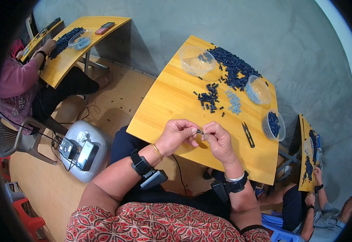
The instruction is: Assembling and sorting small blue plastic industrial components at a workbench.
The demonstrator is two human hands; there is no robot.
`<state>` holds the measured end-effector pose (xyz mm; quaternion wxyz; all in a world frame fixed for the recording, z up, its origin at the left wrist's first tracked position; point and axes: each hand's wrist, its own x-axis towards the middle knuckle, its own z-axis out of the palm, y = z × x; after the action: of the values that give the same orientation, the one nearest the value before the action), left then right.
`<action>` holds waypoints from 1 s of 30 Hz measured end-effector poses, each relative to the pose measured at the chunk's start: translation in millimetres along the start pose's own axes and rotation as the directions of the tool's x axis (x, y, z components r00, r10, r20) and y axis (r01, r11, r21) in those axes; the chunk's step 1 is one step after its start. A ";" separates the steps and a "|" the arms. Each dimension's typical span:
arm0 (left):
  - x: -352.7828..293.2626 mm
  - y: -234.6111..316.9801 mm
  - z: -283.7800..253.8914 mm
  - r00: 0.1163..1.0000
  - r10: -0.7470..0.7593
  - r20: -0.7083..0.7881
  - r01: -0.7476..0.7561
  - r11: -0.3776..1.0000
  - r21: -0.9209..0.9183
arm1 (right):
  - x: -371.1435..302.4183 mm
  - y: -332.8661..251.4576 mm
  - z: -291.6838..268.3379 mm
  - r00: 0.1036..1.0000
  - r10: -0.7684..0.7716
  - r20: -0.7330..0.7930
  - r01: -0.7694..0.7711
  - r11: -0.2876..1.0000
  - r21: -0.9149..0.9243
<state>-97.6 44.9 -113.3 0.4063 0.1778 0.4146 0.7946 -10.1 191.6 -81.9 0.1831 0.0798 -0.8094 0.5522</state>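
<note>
Over the near edge of the yellow wooden table (164, 109), my left hand (178, 136) and my right hand (219, 141) meet, both with fingers closed. Pinched between their fingertips is a small dark piece (200, 132), mostly covered, so its exact kind does not show. Beyond my hands lies a loose cluster of small dark-blue tubular pieces (209, 98). Beside it is a patch of tiny light-blue pieces (233, 101). A pair of black thread snips (248, 135) rests on the table to the right of my right hand.
A big heap of dark-blue pieces (234, 66) covers the far side. Clear round tubs stand around it: one at far left (188, 68), one with light-blue pieces (262, 99), one with dark pieces (279, 133). People work at tables left and right. A lidded plastic box (93, 169) holds devices and cables.
</note>
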 end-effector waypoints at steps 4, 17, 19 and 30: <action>0.1 1.5 -1.2 0.999 -0.028 0.037 0.027 1.000 0.013 | -1.8 -0.7 0.5 1.000 0.004 0.001 -0.004 1.000 0.027; 1.3 8.6 -0.6 0.994 -0.078 0.076 0.074 0.996 0.054 | -1.1 -0.3 9.3 0.993 -0.117 -0.026 0.114 0.988 -0.108; 3.1 7.4 -3.8 0.994 -0.084 0.075 0.083 0.996 0.019 | -0.4 4.6 11.7 0.989 -0.137 -0.051 0.131 0.985 -0.110; 0.5 3.0 -0.1 1.000 -0.004 0.003 0.004 0.996 -0.087 | -12.5 -0.3 3.6 0.964 0.198 -0.179 -0.203 0.979 -0.009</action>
<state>-99.5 44.3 -111.0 0.4158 0.1603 0.3794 0.8109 0.8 187.3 -87.6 0.1987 -0.0545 -0.8012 0.5618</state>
